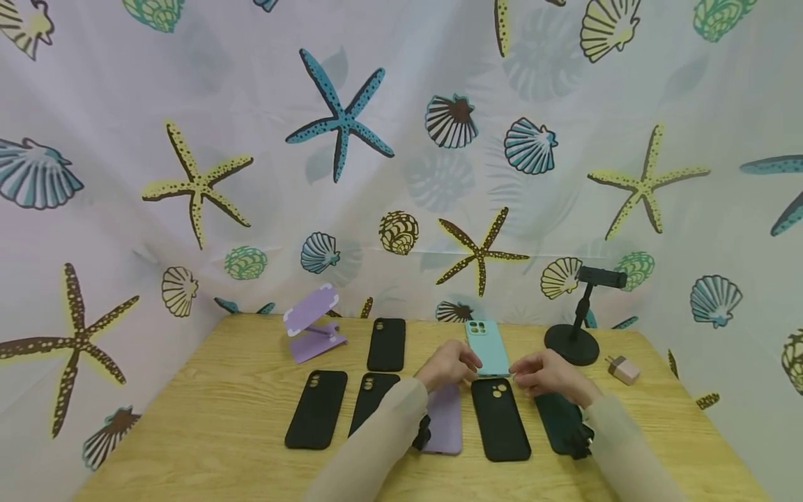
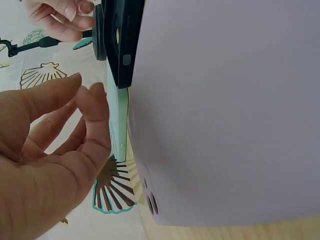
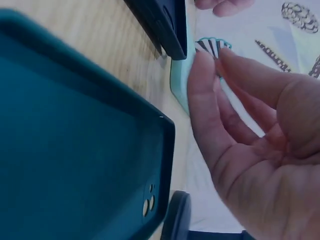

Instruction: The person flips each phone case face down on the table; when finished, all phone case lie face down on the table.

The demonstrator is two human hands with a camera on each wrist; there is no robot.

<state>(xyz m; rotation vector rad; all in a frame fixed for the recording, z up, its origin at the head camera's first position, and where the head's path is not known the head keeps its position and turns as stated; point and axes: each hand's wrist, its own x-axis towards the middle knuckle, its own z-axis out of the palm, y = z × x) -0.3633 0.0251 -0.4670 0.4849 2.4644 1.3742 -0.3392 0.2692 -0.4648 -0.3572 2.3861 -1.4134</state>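
Note:
A mint-green phone case [image 1: 489, 354] lies back up on the table, between my two hands. My left hand [image 1: 450, 364] hovers by its lower left corner, fingers loosely bent. In the left wrist view, thumb and forefinger have nothing between them. By the lower right corner is my right hand [image 1: 552, 375]; the right wrist view shows its thumb and forefinger apart. Whether fingertips touch the mint case is unclear. Just in front lies a black phone case [image 1: 502, 422]. A lilac phone case [image 1: 444, 422] sits below my left hand, a dark teal case [image 3: 75, 140] below my right.
Three more black cases [image 1: 316, 410] [image 1: 386, 345] [image 1: 374, 390] lie to the left. A lilac folding stand [image 1: 314, 322] is at the back left. At the back right stand a black phone holder [image 1: 573, 344] and a pink charger plug [image 1: 624, 369]. A patterned cloth [image 1: 389, 188] surrounds the table.

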